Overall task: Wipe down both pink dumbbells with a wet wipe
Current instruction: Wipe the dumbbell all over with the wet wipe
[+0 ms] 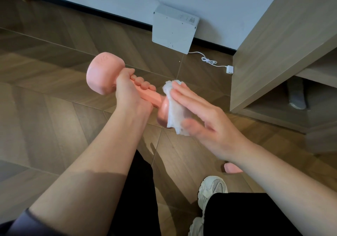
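My left hand [130, 94] grips the handle of a pink dumbbell [104, 71], held in the air above the floor with one head pointing up-left. My right hand [198, 111] presses a white wet wipe [176, 111] against the dumbbell's near head with straight fingers, and the wipe covers most of that head. A second pink dumbbell [231, 168] lies on the floor, mostly hidden under my right forearm.
A white box-shaped device [173, 28] leans on the wall, its cable and plug [229, 69] trailing on the wooden floor. A wooden shelf unit [273, 53] stands at the right. My white sneaker [212, 186] and black trousers are below.
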### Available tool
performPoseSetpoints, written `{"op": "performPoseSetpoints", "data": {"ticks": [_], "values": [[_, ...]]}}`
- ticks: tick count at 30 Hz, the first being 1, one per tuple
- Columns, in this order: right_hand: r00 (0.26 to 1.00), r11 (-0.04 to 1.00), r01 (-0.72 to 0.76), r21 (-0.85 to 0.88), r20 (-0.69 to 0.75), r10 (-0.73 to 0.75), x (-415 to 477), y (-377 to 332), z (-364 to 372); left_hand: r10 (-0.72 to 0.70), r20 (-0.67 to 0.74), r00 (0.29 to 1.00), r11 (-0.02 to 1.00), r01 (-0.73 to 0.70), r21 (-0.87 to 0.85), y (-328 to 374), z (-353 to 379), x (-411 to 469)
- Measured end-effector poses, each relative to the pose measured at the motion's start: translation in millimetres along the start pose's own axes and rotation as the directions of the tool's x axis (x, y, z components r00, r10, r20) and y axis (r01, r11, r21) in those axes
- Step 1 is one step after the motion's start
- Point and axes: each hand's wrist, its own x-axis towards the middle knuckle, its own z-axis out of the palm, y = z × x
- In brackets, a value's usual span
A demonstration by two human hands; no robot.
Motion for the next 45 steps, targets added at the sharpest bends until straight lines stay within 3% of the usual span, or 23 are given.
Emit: {"op": "performPoseSetpoints", "data": {"ticks": [2,4,7,14,21,26,28,32,34,39,42,45], "values": [[0.988,1.0,0.003,0.026,-0.152,0.001,1.2,-1.3,4.5,-0.01,0.007,1.0,1.0,0.01,-0.002,-0.9,0.5,-1.0],[0.977,0.995,0.005,-0.103,-0.21,-0.027,1.6,-0.7,8.7,-0.025,0.006,1.0,1.0,0.025,0.001,-2.4,1.2,-2.2],[0.986,0.96,0.03,-0.279,-0.149,-0.074,1.2,3.6,11.7,-0.03,-0.02,0.999,1.0,0.03,0.008,-2.5,0.9,-2.8],[0.977,0.858,0.106,-0.503,-0.106,-0.183,1.1,14.1,17.1,-0.03,-0.045,0.999,0.999,0.032,0.033,-3.2,2.5,-6.1],[0.931,0.801,0.197,-0.565,-0.149,-0.334,1.4,21.3,20.6,-0.046,-0.074,0.996,0.999,0.047,0.017,-3.8,2.8,-3.5],[0.992,0.821,0.107,-0.561,0.0,-0.129,4.1,13.5,8.4,-0.049,-0.071,0.996,0.997,0.053,0.055,-2.8,1.4,1.7],[0.998,0.877,0.068,-0.476,0.034,-0.059,5.4,9.2,3.0,-0.057,-0.069,0.996,0.997,0.061,0.047,-2.8,0.8,3.3],[0.986,0.979,0.011,-0.203,-0.159,-0.044,9.3,4.0,-2.1,-0.038,-0.018,0.999,0.999,0.039,0.033,-2.7,2.3,3.0],[0.979,0.974,-0.045,-0.22,-0.203,-0.001,10.6,4.1,-3.9,-0.03,0.045,0.999,0.998,0.028,0.05,-4.5,4.3,-0.6],[0.991,0.897,-0.108,-0.428,-0.124,0.06,13.6,6.3,-4.9,-0.088,0.142,0.986,0.996,0.085,0.028,-10.5,5.0,-7.2],[0.988,0.883,-0.137,-0.45,-0.126,0.09,14.6,7.9,-6.0,-0.098,0.211,0.973,0.994,0.087,0.063,-12.6,4.0,-8.7],[0.977,0.888,-0.176,-0.424,-0.182,0.107,16.3,9.1,-8.8,-0.081,0.368,0.926,0.987,0.023,0.161,-12.0,2.3,-8.5]]}}
